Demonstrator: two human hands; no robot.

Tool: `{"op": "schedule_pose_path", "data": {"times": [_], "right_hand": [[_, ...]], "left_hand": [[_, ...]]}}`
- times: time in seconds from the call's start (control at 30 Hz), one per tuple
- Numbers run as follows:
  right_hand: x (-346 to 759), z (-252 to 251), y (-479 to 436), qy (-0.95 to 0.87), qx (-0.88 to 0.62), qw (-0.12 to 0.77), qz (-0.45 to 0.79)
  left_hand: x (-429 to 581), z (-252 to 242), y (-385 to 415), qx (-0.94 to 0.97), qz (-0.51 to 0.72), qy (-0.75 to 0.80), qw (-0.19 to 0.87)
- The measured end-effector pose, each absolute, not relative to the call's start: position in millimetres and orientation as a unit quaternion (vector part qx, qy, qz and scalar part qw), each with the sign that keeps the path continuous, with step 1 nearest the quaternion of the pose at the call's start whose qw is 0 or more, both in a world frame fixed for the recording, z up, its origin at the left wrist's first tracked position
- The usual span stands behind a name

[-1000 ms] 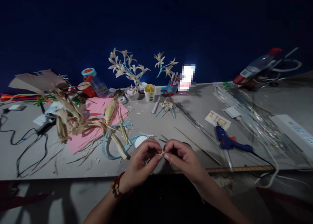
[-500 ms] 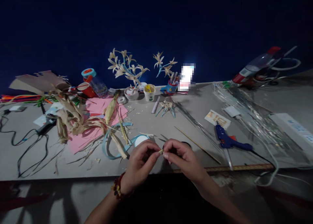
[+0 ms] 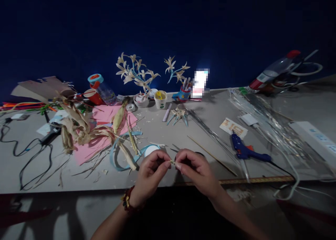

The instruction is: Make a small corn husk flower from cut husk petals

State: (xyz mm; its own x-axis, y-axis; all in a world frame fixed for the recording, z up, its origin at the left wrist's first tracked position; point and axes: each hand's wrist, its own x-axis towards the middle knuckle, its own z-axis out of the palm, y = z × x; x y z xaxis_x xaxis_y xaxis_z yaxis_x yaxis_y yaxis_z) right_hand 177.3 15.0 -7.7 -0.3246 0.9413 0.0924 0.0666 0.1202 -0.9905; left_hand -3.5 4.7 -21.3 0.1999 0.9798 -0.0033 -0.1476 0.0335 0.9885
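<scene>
Near the table's front edge, my left hand [image 3: 153, 171] and my right hand [image 3: 195, 170] meet, fingertips almost touching. Both pinch a small pale piece [image 3: 172, 162] that looks like a bit of corn husk; most of it is hidden by the fingers. Just behind my left hand lies a roll of light blue ribbon or tape [image 3: 151, 150]. Scissors, of which the blades [image 3: 174, 149] show, lie beyond the fingertips, partly covered by my right hand. Farther back rests a cluster of husk flowers with blue stems [image 3: 179, 117].
On the left, dried corn husks [image 3: 78, 128] lie over pink paper [image 3: 81, 154]. To the right are a thin stick [image 3: 212, 155], a blue glue gun [image 3: 245, 149] and wires [image 3: 210, 126]. Husk flower sprays [image 3: 136, 72], a white cup [image 3: 160, 100] and a lit phone [image 3: 200, 83] stand at the back.
My hands stay nearly in place. The fingertips have shifted slightly around the small pale piece, and a little more of it shows between them.
</scene>
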Motion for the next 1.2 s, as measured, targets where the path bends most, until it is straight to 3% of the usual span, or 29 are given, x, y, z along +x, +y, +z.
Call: {"op": "schedule_pose_path", "data": {"times": [0.17, 0.63, 1.03, 1.2], "right_hand": [[175.7, -6.9, 14.1, -0.65, -0.412, 0.43, 0.473], [175.3, -12.2, 16.9, -0.549, -0.419, 0.435, 0.578], [170.5, -19.2, 15.4, -0.414, -0.385, 0.433, 0.703], [169.4, -18.9, 14.4, -0.409, -0.382, 0.45, 0.696]], "left_hand": [[-2.1, -19.5, 3.9, 0.509, 0.483, 0.414, 0.579], [2.3, -21.9, 3.1, 0.49, 0.481, 0.416, 0.597], [0.4, -19.5, 3.7, 0.618, 0.502, 0.4, 0.454], [0.9, -16.2, 4.4, 0.646, 0.5, 0.406, 0.41]]}}
